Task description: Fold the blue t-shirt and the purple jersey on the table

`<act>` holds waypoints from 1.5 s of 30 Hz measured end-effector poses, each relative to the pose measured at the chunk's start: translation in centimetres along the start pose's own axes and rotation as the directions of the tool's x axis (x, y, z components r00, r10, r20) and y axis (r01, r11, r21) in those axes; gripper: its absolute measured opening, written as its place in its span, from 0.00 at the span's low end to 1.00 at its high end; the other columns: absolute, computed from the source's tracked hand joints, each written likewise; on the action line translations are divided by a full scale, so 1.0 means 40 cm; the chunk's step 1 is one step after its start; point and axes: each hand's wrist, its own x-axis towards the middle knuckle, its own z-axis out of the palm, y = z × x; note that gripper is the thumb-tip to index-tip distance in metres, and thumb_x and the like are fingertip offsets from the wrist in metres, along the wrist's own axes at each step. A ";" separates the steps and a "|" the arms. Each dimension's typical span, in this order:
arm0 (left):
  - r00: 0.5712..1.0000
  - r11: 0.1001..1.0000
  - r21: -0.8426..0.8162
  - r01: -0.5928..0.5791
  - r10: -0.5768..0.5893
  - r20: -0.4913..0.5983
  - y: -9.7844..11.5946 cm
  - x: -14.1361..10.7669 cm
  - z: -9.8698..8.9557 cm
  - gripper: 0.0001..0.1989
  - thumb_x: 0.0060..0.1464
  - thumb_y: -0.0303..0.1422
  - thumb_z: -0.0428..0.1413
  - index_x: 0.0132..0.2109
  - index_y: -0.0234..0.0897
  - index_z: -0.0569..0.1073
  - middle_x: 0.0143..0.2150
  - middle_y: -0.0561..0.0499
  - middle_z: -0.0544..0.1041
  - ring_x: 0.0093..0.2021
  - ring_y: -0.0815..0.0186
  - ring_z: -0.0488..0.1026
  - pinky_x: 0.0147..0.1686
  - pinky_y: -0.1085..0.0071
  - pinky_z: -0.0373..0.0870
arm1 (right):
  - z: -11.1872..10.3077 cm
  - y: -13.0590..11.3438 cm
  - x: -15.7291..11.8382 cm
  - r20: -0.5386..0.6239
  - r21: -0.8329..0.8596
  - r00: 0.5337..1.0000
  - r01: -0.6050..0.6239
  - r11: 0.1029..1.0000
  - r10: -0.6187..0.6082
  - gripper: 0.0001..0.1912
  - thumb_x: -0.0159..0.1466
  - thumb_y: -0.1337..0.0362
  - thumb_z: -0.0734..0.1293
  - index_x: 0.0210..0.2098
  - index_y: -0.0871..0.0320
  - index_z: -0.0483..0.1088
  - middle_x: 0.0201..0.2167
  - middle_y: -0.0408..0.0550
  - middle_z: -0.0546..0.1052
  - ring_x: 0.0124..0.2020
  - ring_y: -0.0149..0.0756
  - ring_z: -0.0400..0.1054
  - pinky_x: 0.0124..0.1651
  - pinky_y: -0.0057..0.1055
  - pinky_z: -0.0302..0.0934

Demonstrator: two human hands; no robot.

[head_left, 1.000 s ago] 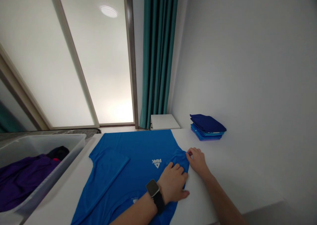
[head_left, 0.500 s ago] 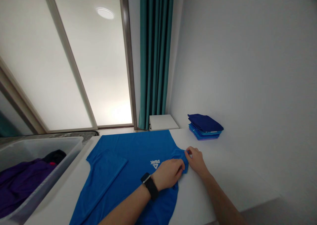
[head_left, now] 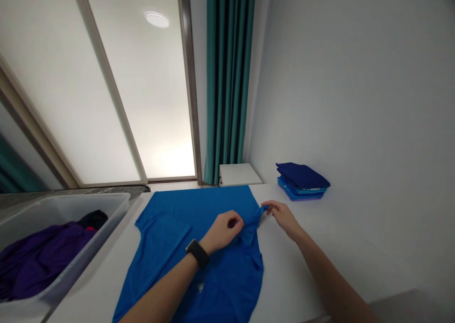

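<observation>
A blue T-shirt (head_left: 167, 247) lies spread on the white table, its left-hand sleeve folded inward over the body. My left hand (head_left: 224, 229), with a black watch (head_left: 197, 253) on the wrist, is closed over the shirt's right half and pinches the sleeve fabric there. At the shirt's right edge, my right hand (head_left: 280, 216) grips a raised bit of the same sleeve between thumb and fingers. Cloth is bunched and creased between the two hands. The chest print is hidden from view.
A stack of folded clothes (head_left: 302, 181) stands at the table's back right by the wall. To the left, a translucent plastic bin (head_left: 119, 204) holds purple and black clothing (head_left: 50, 254). A white cabinet (head_left: 240, 174) and a green curtain (head_left: 230, 86) are behind the table (head_left: 284, 275).
My left hand has moved left over the shirt, drawing the sleeve inward. My right hand has lifted the sleeve's edge slightly. The white print has gone out of sight, and the view has shifted.
</observation>
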 end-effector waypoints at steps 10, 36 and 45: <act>0.986 0.959 0.244 0.145 -0.121 -0.111 -0.077 -0.029 -0.050 0.05 0.56 0.34 0.53 0.33 0.38 0.68 0.29 0.54 0.73 0.29 0.67 0.68 0.30 0.72 0.59 | 0.133 -0.054 0.107 0.031 -0.265 0.986 0.163 0.950 -0.161 0.11 0.58 0.66 0.59 0.36 0.57 0.72 0.40 0.50 0.73 0.44 0.38 0.65 0.48 0.35 0.57; 0.987 0.786 0.605 0.126 -0.038 -0.156 -0.101 -0.093 -0.058 0.10 0.62 0.29 0.48 0.46 0.40 0.72 0.48 0.48 0.75 0.50 0.59 0.69 0.50 0.59 0.63 | 0.227 0.003 0.086 0.079 -0.547 0.954 0.285 0.787 -0.291 0.19 0.64 0.68 0.55 0.51 0.54 0.68 0.40 0.49 0.76 0.44 0.40 0.68 0.47 0.38 0.52; 0.955 0.805 0.536 -0.252 0.117 0.273 -0.102 -0.124 0.017 0.29 0.67 0.45 0.39 0.69 0.36 0.51 0.71 0.44 0.52 0.70 0.59 0.47 0.67 0.58 0.46 | 0.234 0.010 0.080 0.114 -0.615 0.955 0.283 0.736 -0.272 0.19 0.64 0.67 0.57 0.54 0.56 0.67 0.45 0.52 0.75 0.46 0.42 0.65 0.48 0.38 0.52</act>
